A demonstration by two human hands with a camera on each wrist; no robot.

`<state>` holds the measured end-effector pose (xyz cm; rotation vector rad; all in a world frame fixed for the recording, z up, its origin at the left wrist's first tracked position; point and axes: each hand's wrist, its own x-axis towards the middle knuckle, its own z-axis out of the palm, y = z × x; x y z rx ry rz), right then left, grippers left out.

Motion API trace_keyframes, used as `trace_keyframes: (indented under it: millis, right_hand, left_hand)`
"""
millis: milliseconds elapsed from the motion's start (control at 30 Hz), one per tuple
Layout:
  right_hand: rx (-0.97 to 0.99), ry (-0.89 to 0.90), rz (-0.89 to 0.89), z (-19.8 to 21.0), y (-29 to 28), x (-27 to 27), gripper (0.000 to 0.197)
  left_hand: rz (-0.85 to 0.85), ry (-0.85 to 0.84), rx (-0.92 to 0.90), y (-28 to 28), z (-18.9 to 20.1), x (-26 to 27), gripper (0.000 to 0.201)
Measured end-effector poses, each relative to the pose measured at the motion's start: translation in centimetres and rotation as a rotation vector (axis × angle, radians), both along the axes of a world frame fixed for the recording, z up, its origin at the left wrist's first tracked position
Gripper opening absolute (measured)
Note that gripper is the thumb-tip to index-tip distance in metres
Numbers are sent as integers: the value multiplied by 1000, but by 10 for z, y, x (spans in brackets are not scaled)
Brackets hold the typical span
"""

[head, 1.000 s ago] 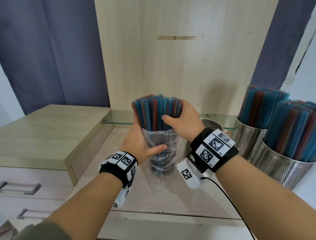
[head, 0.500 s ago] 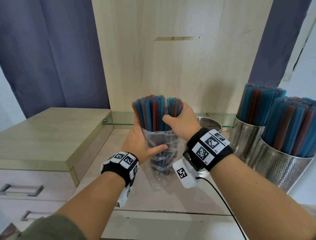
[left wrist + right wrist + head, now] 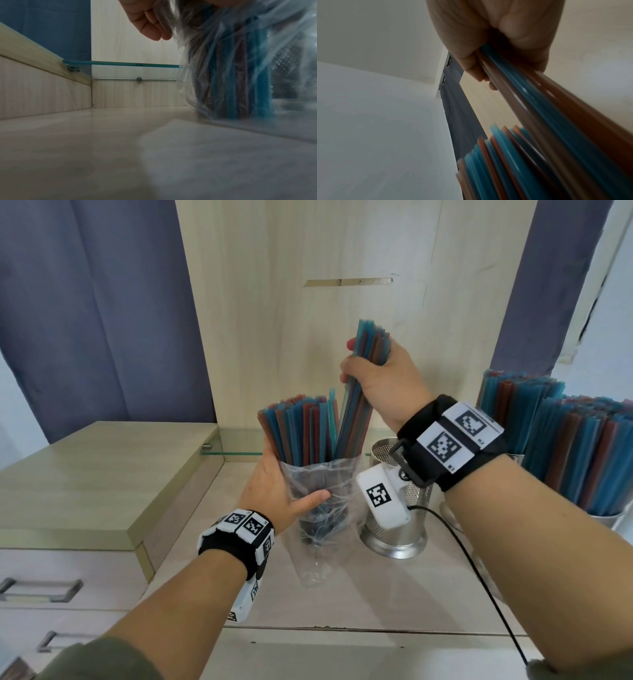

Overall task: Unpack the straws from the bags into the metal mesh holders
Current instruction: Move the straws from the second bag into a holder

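1. My left hand (image 3: 277, 491) wrapped the bag (image 3: 322, 508), thumb across its front, likely to steady it upright.
2. My right hand (image 3: 380, 378) gripped a bunch (image 3: 356, 405) half-lifted above it; the empty holder (image 3: 397, 525) stood below my right wrist.
3. The straws (image 3: 294, 429) looked thin, blue and reddish.

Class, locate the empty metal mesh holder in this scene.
In the head view the empty mesh holder stands on the wooden shelf, right of the plastic bag, partly hidden behind the right wrist's camera.
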<state>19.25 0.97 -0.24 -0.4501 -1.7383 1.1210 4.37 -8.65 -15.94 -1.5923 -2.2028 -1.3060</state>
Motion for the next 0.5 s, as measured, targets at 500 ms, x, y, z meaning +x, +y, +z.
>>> trace_keyframes:
  millis: [500]
  right_hand:
    - [53,315,126,80,-4,47,16]
  left_hand:
    - [-30,-34,22,3,-4,-6,123]
